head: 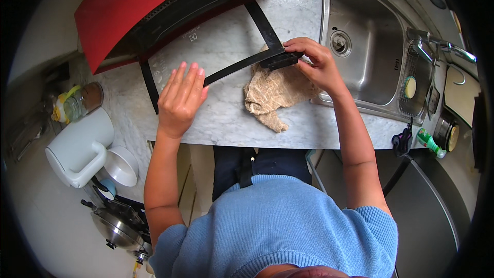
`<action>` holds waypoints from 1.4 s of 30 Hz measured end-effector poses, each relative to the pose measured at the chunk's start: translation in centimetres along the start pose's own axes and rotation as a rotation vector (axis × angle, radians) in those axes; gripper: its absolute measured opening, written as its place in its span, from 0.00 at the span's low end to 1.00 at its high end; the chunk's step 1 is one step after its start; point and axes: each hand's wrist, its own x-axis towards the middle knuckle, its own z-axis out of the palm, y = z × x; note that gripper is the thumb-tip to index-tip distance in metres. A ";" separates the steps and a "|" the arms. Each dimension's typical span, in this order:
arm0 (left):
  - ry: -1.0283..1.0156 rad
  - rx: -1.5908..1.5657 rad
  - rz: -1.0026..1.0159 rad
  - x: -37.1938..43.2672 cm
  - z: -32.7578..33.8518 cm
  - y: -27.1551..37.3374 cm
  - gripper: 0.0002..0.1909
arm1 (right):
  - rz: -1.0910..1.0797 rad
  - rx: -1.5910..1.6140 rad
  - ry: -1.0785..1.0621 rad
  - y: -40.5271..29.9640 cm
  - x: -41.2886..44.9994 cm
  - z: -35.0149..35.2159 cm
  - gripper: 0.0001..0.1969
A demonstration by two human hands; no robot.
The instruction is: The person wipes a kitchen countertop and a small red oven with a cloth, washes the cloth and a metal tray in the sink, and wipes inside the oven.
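Observation:
A red toaster oven (pixel 154 0) stands on the marble counter with its black-framed glass door (pixel 227 38) lowered towards me. My left hand (pixel 181 96) lies over the left part of the door's front edge, its fingers stretched out together on the glass. The thumb tip shows just in front of the frame. At the door's right front corner, my right hand (pixel 316 60) pinches the end of the black door handle (pixel 279 61) between fingers and thumb. A crumpled beige cloth (pixel 279 88) rests on the counter, partly under that corner and handle.
To the right is a stainless steel sink (pixel 366 46) with a faucet (pixel 444 44) and a wire rack holding a sponge (pixel 410 87). A white electric kettle (pixel 83 146), a white bowl (pixel 121 166) and a glass jar (pixel 77 104) stand left. A lidded pan (pixel 115 227) sits lower left.

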 end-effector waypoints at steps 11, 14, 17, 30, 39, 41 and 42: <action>-0.014 -0.008 0.010 0.1 -0.1 -0.2 0.19 | 0.110 0.205 -0.017 -0.7 1.6 1.1 0.16; -0.015 -0.006 0.013 0.1 0.1 -0.3 0.19 | 0.227 0.364 -0.005 -0.8 1.3 1.3 0.14; -0.015 -0.013 0.011 -0.1 0.2 -0.3 0.19 | 0.398 0.451 -0.043 -0.6 1.0 1.1 0.13; 0.014 0.019 0.030 -1.0 1.8 0.0 0.17 | 0.529 0.458 -0.147 -1.0 2.3 2.7 0.11; 0.073 0.036 -0.031 -1.7 1.9 0.2 0.15 | 0.342 -0.309 0.045 -3.5 2.1 5.3 0.20; 0.081 -0.021 -0.051 -2.2 2.9 0.3 0.16 | 0.304 -0.468 0.099 -3.4 1.7 5.9 0.23; 0.091 -0.043 -0.076 -2.4 3.6 0.5 0.14 | 0.304 -0.410 0.147 -3.0 1.4 6.2 0.25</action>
